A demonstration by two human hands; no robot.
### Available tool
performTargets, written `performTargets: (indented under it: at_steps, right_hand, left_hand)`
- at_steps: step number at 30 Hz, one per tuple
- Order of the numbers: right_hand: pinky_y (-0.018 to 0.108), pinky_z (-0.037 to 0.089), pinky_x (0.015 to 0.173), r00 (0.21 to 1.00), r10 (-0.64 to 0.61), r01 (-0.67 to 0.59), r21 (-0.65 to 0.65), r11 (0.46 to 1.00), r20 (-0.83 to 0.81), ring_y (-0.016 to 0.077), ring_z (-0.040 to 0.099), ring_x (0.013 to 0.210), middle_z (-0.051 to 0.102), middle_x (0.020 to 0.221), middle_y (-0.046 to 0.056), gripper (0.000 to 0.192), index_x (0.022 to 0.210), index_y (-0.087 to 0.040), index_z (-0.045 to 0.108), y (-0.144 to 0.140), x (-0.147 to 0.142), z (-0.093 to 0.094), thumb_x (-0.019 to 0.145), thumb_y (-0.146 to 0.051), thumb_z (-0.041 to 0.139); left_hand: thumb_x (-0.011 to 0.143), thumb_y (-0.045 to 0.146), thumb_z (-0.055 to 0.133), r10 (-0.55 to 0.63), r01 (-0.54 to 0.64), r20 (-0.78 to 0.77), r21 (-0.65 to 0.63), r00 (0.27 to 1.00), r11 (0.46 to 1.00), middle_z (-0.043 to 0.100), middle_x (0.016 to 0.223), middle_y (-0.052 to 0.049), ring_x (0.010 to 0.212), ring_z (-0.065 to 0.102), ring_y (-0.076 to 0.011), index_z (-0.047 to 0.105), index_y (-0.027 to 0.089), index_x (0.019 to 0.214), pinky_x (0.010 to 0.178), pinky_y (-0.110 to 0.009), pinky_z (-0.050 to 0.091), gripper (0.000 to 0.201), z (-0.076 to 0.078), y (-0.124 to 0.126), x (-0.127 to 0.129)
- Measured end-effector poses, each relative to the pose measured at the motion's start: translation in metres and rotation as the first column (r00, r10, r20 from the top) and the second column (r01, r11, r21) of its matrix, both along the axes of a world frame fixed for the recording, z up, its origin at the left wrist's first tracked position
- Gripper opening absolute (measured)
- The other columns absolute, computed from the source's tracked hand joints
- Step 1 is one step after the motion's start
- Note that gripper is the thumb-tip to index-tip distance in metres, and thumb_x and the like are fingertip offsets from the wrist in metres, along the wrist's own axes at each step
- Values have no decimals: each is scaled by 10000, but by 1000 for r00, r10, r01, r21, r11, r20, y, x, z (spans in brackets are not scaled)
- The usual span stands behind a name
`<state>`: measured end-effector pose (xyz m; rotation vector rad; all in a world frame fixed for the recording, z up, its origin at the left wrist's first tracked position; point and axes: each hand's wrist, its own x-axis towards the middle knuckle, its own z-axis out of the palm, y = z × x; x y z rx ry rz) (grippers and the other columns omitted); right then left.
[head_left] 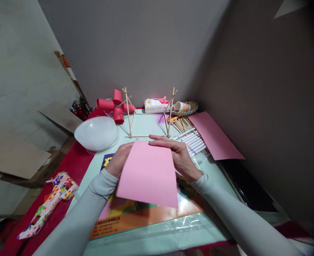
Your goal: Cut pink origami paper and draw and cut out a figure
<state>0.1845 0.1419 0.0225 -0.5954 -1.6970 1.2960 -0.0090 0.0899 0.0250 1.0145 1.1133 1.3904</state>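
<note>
A sheet of pink paper is held between my two hands above the table, its far edge bent over and its near edge hanging toward me. My left hand grips the left side, fingers mostly hidden behind the paper. My right hand clasps the right side, with fingers laid across the far edge. Beneath the paper lies a colourful printed sheet with orange lettered border. Just beyond my hands stands a frame of thin wooden sticks, tied at its two peaks.
Several red paper tubes and a white balloon are on the left. To the right lie marker pens, loose sticks, another pink sheet and a paper cup. A tissue pack stands by the wall.
</note>
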Motion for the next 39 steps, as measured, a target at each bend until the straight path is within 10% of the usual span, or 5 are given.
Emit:
performTargets:
  at_steps: [8, 24, 30, 35, 39]
  right_hand:
    - [402, 471, 1057, 995, -99, 98, 89, 991, 4, 218, 606, 1256, 697, 1296, 12, 312, 1085, -327, 785, 2, 0, -7, 885, -162, 612]
    - [396, 491, 1002, 979, -204, 202, 101, 974, 0, 229, 622, 1210, 697, 1284, 28, 359, 1108, -278, 764, 14, 5, -6, 847, -155, 550]
    - [347, 547, 794, 988, -63, 23, -275, 961, -138, 267, 679, 1106, 729, 1220, 93, 409, 1219, -211, 665, 22, 14, 7, 851, -315, 519]
    - [335, 516, 820, 965, 8, 4, -43, 999, 264, 226, 690, 934, 775, 996, 38, 345, 1121, -230, 754, 20, 22, 21, 844, -429, 702]
    - [277, 488, 674, 974, -18, 25, -26, 999, 226, 186, 655, 816, 754, 926, 17, 261, 982, -222, 790, 20, 21, 17, 875, -423, 661]
  left_hand:
    - [779, 523, 733, -75, 90, 155, -88, 985, 992, 763, 1015, -106, 938, 703, -279, 747, 150, 984, 767, -353, 557, 426, 5, 2, 3]
    - [814, 385, 746, -228, 237, 86, -107, 970, 966, 744, 1022, -88, 749, 696, -208, 615, 169, 1209, 681, -299, 532, 470, -4, -3, 7]
    - [866, 432, 665, -237, 239, -230, -19, 944, 971, 708, 1092, -79, 913, 673, -245, 604, 196, 1212, 797, -330, 518, 423, -3, -1, -1]
    - [894, 399, 624, -216, 280, -570, 26, 793, 960, 683, 941, -34, 916, 611, -245, 678, 215, 1000, 797, -314, 456, 219, 8, -6, -2]
    - [871, 423, 648, -175, 234, -610, 17, 773, 972, 654, 823, -12, 776, 548, -203, 703, 212, 895, 687, -282, 417, 220, 13, -9, -5]
